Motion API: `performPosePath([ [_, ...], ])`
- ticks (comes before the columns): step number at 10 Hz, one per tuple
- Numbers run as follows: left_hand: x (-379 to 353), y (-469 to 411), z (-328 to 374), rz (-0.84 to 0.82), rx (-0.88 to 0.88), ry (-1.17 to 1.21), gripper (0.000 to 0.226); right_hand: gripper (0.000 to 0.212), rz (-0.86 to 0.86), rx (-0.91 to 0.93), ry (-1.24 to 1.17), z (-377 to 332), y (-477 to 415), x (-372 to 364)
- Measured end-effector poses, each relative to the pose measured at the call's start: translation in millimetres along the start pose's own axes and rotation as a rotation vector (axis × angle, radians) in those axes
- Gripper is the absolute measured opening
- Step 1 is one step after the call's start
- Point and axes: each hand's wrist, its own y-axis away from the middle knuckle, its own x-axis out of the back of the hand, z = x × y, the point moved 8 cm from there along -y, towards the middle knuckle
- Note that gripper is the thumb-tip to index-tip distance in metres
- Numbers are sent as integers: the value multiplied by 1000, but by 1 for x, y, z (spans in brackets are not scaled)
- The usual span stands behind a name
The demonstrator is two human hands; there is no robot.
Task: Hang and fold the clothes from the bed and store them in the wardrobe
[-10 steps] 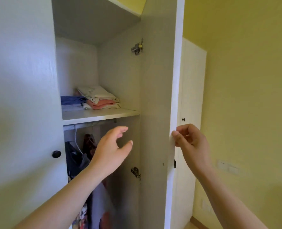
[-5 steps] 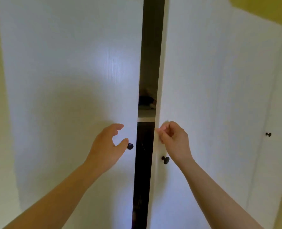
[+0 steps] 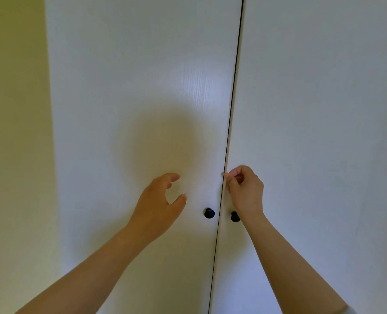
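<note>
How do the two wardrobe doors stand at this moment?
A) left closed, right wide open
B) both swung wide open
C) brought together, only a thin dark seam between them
C: the left door and right door meet along a thin dark seam, with no interior showing.

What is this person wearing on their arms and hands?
Nothing that shows. The left hand and right hand are bare: no gloves, rings, watch or bracelet. Both forearms are uncovered nearly to the picture's bottom edge; a pale sliver by the right elbow might be a sleeve, too small to tell.
</note>
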Motion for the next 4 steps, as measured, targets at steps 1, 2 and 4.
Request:
performPosePath([
  [1,-2,-2,-3,9,11,-8,47,12,-55,-7,3,4,-4,-9],
  [2,-4,-3,-2,8,12,-16,48,11,-159,-1,35,3,-5,-11],
  [4,-4,2,6,25,-2,18,47,48,-435,-112,-109,-10,28,6],
])
